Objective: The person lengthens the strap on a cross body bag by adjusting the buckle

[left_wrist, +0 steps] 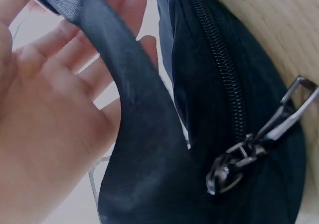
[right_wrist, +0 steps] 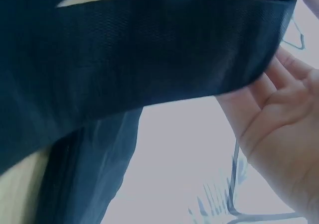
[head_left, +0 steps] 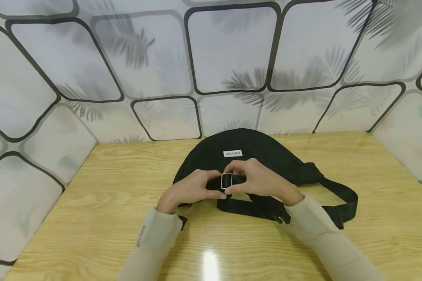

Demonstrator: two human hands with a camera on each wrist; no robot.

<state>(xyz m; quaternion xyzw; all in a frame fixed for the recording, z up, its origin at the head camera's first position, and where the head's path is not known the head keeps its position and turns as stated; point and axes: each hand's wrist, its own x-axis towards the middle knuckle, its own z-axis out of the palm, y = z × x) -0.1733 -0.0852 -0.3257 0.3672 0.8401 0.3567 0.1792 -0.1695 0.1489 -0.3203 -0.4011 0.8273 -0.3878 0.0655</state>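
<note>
A black waist bag with a white label lies curved on the table. Over its lower edge, both hands meet at a square metal slide buckle threaded on the black strap. My left hand pinches the strap beside the buckle with thumb and index finger; its other fingers extend behind the strap in the left wrist view. With thumb and index finger, my right hand grips the buckle at its top and bottom edges. The strap also crosses in front of the right palm; those fingertips are hidden.
The strap's loose loop spreads over the wooden table to the right. A dark clip lies by the right sleeve. Near the left wrist hangs a zipper pull. Patterned cloth walls border the table.
</note>
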